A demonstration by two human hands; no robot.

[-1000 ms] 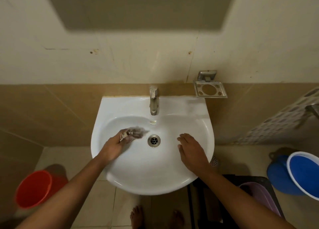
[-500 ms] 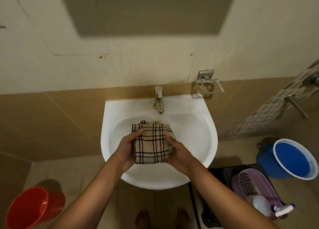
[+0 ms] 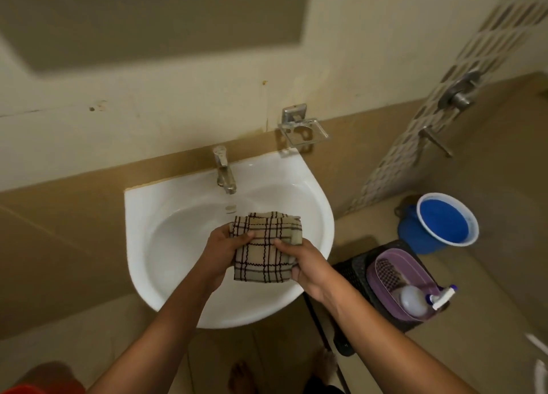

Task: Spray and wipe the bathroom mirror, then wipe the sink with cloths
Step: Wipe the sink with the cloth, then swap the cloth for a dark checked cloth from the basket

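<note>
A folded beige cloth with dark checks [image 3: 262, 255] is held above the bowl of the white sink [image 3: 166, 233]. My left hand [image 3: 221, 252] grips its left edge, thumb on top. My right hand [image 3: 308, 264] grips its right edge. The steel tap [image 3: 224, 169] stands at the back of the sink. A white spray bottle [image 3: 415, 300] lies in a purple tub [image 3: 385, 261] on a dark stool to the right. The mirror is out of view; only its shadow shows on the wall.
A metal soap holder [image 3: 301, 131] is fixed to the wall right of the tap. A blue bucket [image 3: 444, 226] stands on the floor at right, a red bucket [image 3: 20, 389] at the bottom left corner. A wall tap [image 3: 456, 95] sticks out at upper right.
A second ago my left hand rubbed a bunched cloth in the bowl while my right hand lay flat there. Now both hands hold the cloth folded above the sink. The view has shifted right.
</note>
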